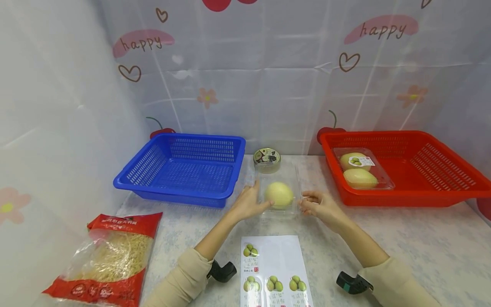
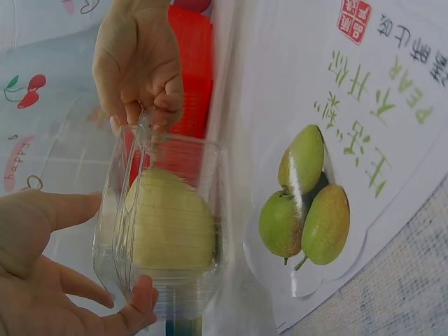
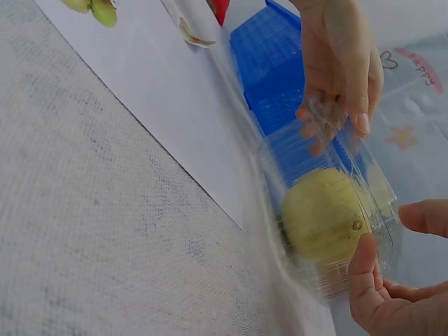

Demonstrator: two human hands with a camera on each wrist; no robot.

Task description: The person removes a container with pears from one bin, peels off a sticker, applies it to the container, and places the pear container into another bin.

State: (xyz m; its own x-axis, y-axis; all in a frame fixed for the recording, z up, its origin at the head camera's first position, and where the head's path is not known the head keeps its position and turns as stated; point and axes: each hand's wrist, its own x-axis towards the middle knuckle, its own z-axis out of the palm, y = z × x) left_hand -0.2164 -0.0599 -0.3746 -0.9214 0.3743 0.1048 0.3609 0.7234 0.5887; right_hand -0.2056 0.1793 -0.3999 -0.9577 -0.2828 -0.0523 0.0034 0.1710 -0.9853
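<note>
A clear plastic clamshell box [image 1: 281,175] with a pale yellow, pear-like fruit [image 1: 279,195] inside stands at the middle of the table. My left hand [image 1: 249,202] holds its left side, the index finger along the edge and the thumb at the front. At the right front edge, my right hand [image 1: 320,209] pinches the plastic rim between thumb and curled fingers. The left wrist view has the right hand [image 2: 140,66] gripping the far rim. In the right wrist view, the fruit [image 3: 325,213] sits under ribbed clear plastic; whether the lid is latched cannot be told.
Beyond the box is a round tin [image 1: 267,158]. A blue basket [image 1: 195,170] stands left; a red basket [image 1: 429,170] right holds a labelled box of two fruits [image 1: 360,168]. Nearer lie a pear sticker sheet [image 1: 276,256] and a pasta bag [image 1: 115,256].
</note>
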